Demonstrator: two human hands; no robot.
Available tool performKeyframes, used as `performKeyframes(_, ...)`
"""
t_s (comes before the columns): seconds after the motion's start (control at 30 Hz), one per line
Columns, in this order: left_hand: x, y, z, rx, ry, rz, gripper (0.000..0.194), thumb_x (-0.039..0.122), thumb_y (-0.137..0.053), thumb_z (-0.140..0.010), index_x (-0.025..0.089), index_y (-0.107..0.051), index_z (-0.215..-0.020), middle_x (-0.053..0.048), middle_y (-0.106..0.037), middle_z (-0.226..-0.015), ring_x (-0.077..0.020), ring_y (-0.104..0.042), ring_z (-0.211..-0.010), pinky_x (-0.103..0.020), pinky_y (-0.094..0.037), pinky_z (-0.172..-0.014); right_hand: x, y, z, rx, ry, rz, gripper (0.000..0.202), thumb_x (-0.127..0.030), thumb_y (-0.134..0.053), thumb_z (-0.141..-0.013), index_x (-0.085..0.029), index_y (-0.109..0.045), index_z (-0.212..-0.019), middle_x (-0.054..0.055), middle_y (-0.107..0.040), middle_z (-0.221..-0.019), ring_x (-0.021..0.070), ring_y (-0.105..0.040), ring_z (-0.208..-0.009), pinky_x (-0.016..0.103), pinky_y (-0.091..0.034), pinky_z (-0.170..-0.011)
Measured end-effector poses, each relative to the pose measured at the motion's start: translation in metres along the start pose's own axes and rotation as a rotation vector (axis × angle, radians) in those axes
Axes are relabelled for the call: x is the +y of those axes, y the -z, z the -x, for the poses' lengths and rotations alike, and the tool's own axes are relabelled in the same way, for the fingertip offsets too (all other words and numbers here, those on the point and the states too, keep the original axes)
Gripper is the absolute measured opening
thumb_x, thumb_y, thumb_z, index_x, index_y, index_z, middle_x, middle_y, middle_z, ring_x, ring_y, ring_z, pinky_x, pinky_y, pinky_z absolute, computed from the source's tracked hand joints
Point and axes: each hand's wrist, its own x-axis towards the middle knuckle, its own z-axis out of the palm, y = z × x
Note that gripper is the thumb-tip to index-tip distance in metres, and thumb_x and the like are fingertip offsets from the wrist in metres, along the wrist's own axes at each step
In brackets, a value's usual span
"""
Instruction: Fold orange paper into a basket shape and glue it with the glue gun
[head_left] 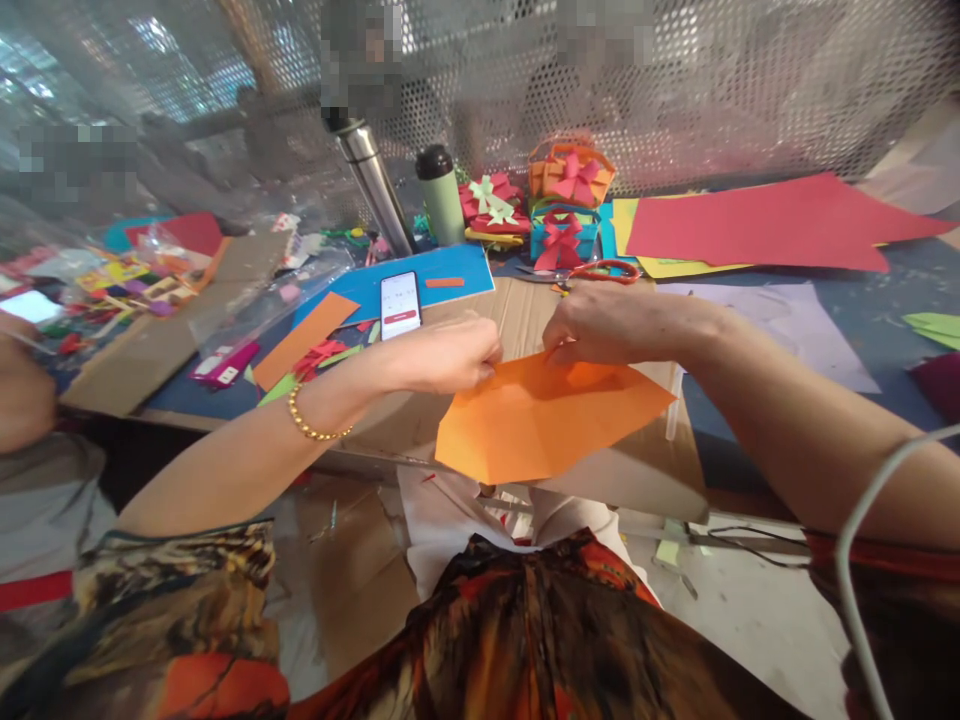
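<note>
An orange sheet of paper [551,420] spans the space between my hands, over the near edge of a cardboard piece [517,305]. My left hand [461,352] is closed on its upper left edge, fingers curled down. Closed as well, my right hand [592,322] pinches the top edge of the sheet right of the middle. The sheet's lower part hangs past the table edge, with faint creases in it. Just beyond my right hand lie red-handled scissors [606,271]. A phone [400,303] with a lit screen rests beyond my left wrist.
Behind stand a steel flask [379,185], a green bottle [441,197] and small paper baskets with bows [564,240]. Red sheets [765,222] lie at the back right, a blue sheet [461,270] and orange strip [306,340] at left. Another person's arm [22,385] shows far left.
</note>
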Motion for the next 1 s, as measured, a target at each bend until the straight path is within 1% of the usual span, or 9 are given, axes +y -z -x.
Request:
performKeyframes(0.1,0.0,-0.003,0.001,0.02,-0.011,0.011,0.034,0.004,-0.054,-0.073,0.02,-0.033,-0.051,0.006,-0.024,-0.047,-0.0114,-0.023,-0.049,-0.035,-0.017,-0.057,-0.003,0.001,-0.001,-0.064,0.015,0.066,0.021,-0.022,-0.069,-0.08,-0.023,-0.073,-0.059,0.001,-0.056,-0.053,0.0138,-0.047,-0.057,0.031,-0.023,-0.055)
performKeyframes(0.27,0.008,0.001,-0.005,-0.003,0.003,0.112,0.035,0.011,-0.059,-0.076,0.02,-0.036,-0.052,0.005,-0.03,-0.05,-0.0115,-0.029,-0.05,-0.034,-0.017,-0.056,-0.011,0.002,0.002,-0.021,0.034,0.109,0.018,-0.021,-0.066,-0.082,-0.026,-0.078,-0.069,0.004,-0.063,-0.057,0.0161,-0.051,-0.059,0.032,-0.024,-0.057)
performKeyframes(0.37,0.013,0.003,-0.01,-0.026,0.047,0.17,0.038,0.015,-0.057,-0.079,0.021,-0.032,-0.051,0.005,-0.029,-0.052,-0.011,-0.028,-0.049,-0.034,-0.016,-0.055,-0.016,0.005,0.006,0.002,0.061,0.152,0.022,-0.019,-0.06,-0.086,-0.023,-0.079,-0.074,0.005,-0.063,-0.056,0.0153,-0.05,-0.058,0.033,-0.024,-0.058)
performKeyframes(0.5,0.012,0.001,-0.013,0.024,0.034,0.139,0.041,0.015,-0.054,-0.081,0.021,-0.028,-0.05,0.004,-0.027,-0.052,-0.011,-0.026,-0.049,-0.034,-0.016,-0.055,-0.02,0.007,0.009,0.035,0.054,0.208,0.026,-0.016,-0.055,-0.088,-0.018,-0.079,-0.079,0.009,-0.066,-0.062,0.0181,-0.055,-0.064,0.034,-0.024,-0.06)
performKeyframes(0.6,0.007,0.0,-0.013,0.055,0.036,0.132,0.039,0.016,-0.055,-0.08,0.021,-0.031,-0.049,0.004,-0.03,-0.05,-0.0109,-0.029,-0.049,-0.033,-0.019,-0.054,-0.018,0.006,0.007,0.047,0.033,0.16,0.025,-0.019,-0.056,-0.09,-0.019,-0.079,-0.081,0.009,-0.068,-0.067,0.0193,-0.058,-0.067,0.034,-0.025,-0.061)
performKeyframes(0.67,0.002,-0.001,-0.013,0.085,0.096,0.153,0.039,0.018,-0.057,-0.077,0.022,-0.032,-0.048,0.004,-0.031,-0.049,-0.0109,-0.03,-0.048,-0.032,-0.02,-0.053,-0.013,0.008,0.005,0.076,0.02,0.049,0.023,-0.022,-0.058,-0.092,-0.02,-0.08,-0.086,0.008,-0.073,-0.076,0.0185,-0.061,-0.071,0.032,-0.029,-0.062)
performKeyframes(0.83,-0.014,-0.009,-0.017,0.305,0.297,0.326,0.031,0.024,-0.061,-0.074,0.022,-0.04,-0.052,0.003,-0.04,-0.049,-0.0114,-0.038,-0.048,-0.028,-0.022,-0.048,0.004,0.019,0.007,0.285,-0.09,-0.273,0.032,-0.038,-0.054,-0.098,-0.022,-0.079,-0.108,0.005,-0.078,-0.097,0.0179,-0.066,-0.081,0.03,-0.043,-0.071)
performKeyframes(0.93,-0.021,-0.012,-0.026,0.409,0.312,0.337,0.028,0.022,-0.055,-0.077,0.022,-0.04,-0.053,0.003,-0.041,-0.051,-0.0116,-0.041,-0.051,-0.026,-0.025,-0.049,0.01,0.016,0.016,0.412,-0.221,-0.264,0.036,-0.04,-0.059,-0.092,-0.02,-0.077,-0.116,0.008,-0.077,-0.102,0.0209,-0.067,-0.084,0.032,-0.045,-0.072)
performKeyframes(1.0,-0.021,-0.013,-0.033,0.457,0.305,0.339,0.03,0.019,-0.054,-0.078,0.022,-0.039,-0.052,0.003,-0.04,-0.052,-0.0119,-0.042,-0.053,-0.026,-0.026,-0.05,0.011,0.007,0.022,0.502,-0.337,-0.235,0.032,-0.036,-0.066,-0.084,-0.019,-0.077,-0.109,0.008,-0.076,-0.094,0.0212,-0.065,-0.079,0.032,-0.043,-0.068)
